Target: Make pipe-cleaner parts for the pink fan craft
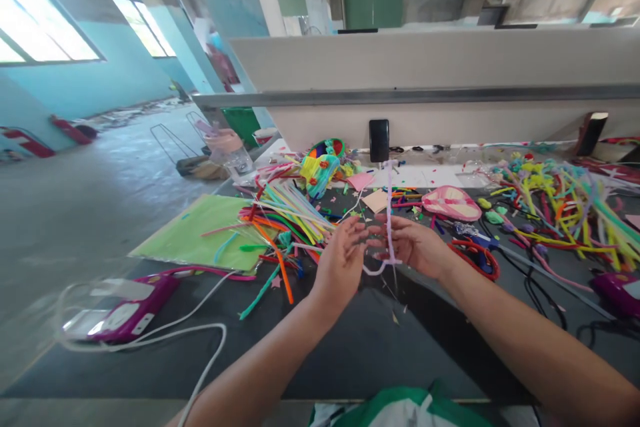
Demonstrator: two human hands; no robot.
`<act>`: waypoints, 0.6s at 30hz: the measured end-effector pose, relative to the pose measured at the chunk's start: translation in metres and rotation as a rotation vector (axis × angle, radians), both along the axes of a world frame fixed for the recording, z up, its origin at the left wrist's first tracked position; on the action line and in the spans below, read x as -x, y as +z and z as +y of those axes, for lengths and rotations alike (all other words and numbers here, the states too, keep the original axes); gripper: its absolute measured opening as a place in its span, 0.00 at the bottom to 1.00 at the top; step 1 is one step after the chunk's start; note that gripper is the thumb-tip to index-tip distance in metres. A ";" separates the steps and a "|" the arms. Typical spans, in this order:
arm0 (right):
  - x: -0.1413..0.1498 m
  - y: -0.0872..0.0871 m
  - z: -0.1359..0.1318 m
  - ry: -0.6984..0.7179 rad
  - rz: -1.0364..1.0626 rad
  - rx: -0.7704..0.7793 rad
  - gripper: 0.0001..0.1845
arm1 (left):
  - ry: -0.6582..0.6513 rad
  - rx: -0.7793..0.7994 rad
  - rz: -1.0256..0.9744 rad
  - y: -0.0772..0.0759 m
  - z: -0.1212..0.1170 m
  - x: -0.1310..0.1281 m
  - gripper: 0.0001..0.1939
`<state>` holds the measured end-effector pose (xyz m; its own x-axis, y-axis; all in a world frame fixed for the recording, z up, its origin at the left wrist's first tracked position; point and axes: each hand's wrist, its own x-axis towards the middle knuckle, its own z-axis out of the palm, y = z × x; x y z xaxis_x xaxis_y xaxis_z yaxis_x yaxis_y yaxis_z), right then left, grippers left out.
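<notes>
A pale purple pipe cleaner (390,203) stands upright above the dark tabletop. Its lower end meets a short crosspiece, and a bent length curves off to the left below my fingers. My right hand (417,245) has its fingers curled at the lower half of the upright stem and seems to pinch it; the exact contact is partly hidden. Just left of the stem is my left hand (345,253), palm turned inward, fingers apart and slightly bent, with nothing visible in them. Its fingertips come close to those of my right hand.
Loose pipe cleaners (290,207) pile up left of centre by a green sheet (200,230). Another heap (555,207) lies right. A phone (379,140) leans at the back. Purple devices (125,313) with cables, a glue gun (477,238) and a pink striped piece (451,203) lie around.
</notes>
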<state>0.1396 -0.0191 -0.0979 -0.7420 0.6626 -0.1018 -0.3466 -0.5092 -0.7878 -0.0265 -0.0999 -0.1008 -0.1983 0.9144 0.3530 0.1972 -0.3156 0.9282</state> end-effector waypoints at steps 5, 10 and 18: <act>-0.011 0.014 0.007 0.041 -0.013 -0.091 0.26 | 0.065 0.064 -0.065 0.038 0.010 0.028 0.17; -0.014 0.010 0.005 0.062 -0.024 -0.113 0.22 | -0.283 0.296 -0.207 0.031 0.028 0.035 0.20; -0.016 -0.002 0.003 0.177 -0.074 -0.014 0.21 | -0.344 0.267 -0.086 0.000 0.035 0.029 0.08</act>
